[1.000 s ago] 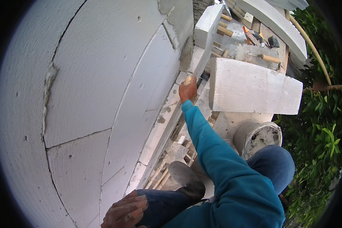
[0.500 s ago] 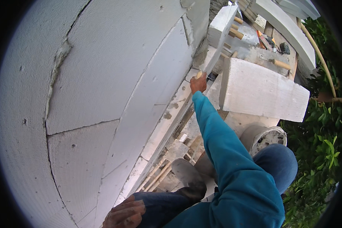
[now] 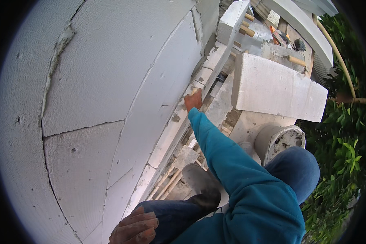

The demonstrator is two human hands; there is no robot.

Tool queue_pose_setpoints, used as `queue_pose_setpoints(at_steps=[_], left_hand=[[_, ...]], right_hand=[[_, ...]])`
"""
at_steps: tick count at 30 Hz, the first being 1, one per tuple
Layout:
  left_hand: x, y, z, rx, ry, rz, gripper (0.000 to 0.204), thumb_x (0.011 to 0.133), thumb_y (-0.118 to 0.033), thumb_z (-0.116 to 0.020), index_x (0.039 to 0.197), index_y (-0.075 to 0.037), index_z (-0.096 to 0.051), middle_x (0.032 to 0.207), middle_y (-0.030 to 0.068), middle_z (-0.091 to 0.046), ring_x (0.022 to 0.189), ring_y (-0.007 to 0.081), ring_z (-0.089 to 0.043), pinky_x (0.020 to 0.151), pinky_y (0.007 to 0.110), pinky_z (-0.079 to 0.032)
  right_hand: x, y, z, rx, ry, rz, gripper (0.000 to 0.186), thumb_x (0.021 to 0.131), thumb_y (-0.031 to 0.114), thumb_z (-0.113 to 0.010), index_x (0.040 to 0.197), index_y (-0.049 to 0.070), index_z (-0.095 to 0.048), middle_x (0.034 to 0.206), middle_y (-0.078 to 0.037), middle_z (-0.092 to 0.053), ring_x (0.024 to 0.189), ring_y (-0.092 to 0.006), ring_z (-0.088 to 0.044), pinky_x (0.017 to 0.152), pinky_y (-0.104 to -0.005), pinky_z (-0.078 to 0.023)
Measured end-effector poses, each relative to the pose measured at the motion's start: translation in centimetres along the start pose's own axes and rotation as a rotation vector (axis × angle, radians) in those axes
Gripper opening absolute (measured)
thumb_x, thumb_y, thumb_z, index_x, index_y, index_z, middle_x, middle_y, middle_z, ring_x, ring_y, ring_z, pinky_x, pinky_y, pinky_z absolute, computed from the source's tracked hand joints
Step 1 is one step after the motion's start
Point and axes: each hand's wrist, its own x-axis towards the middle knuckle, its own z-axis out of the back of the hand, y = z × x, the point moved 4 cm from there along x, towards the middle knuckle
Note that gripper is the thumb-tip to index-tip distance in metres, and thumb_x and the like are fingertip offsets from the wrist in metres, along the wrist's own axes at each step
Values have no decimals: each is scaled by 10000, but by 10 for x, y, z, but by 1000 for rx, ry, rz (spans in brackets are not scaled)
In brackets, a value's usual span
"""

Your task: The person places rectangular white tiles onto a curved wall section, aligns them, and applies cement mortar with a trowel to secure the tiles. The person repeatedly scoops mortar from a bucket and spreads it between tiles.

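Observation:
My right hand (image 3: 193, 100) is stretched forward at the end of a teal sleeve. It is closed around a short pale tool handle (image 3: 195, 91), against the narrow ledge (image 3: 179, 122) at the foot of the white block wall (image 3: 110, 81). The rest of the tool blends into the white ledge. My left hand (image 3: 135, 227) lies flat on my left knee at the bottom edge, holding nothing. I am crouching in blue trousers, with a dusty shoe (image 3: 201, 181) between my knees.
A big loose white block (image 3: 272, 87) lies to the right of the arm, with a mortar-crusted bucket (image 3: 281, 140) below it. Hand tools (image 3: 281, 38) lie at the back. Bamboo poles (image 3: 166, 187) show underfoot. Green foliage (image 3: 341, 171) drops away on the right.
My right hand has come down and closer in against the wall's ledge. The long pale tool that rose from it toward the upper block no longer stands out. My left hand stays on the knee.

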Motion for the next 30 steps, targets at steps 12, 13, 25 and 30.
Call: queue_pose_setpoints(at_steps=[12,13,25,30], left_hand=[[15,2,-4,23,69,-37,482,919,-304,-552,956,159,-681,921,284,-694,872,403,-699,836,540,-570],[11,3,-3,42,68,-34,479,923,-301,-549,957,158,-681,918,280,-696,871,396,-701,833,534,-573],[-14,0,3,-36,-44,-50,479,930,-298,-552,924,165,-672,888,305,-684,863,434,-692,842,555,-564],[2,-3,1,-114,84,-125,395,892,-215,-590,972,166,-656,938,318,-673,900,449,-684,859,570,-553]], right_hand=[[-20,-16,11,128,46,-13,529,747,101,-692,1196,10,-428,1080,-270,-618,1023,-479,-600,873,-509,-486],[3,-20,6,85,53,-39,511,750,132,-698,1178,22,-441,1083,-250,-621,1031,-456,-605,878,-501,-486],[3,35,11,64,-23,263,513,768,52,-708,1172,0,-397,1149,-268,-554,1051,-448,-597,883,-502,-499],[-51,82,26,37,192,165,477,810,70,-656,1157,-51,-351,1104,-322,-521,1016,-485,-571,901,-524,-467]])
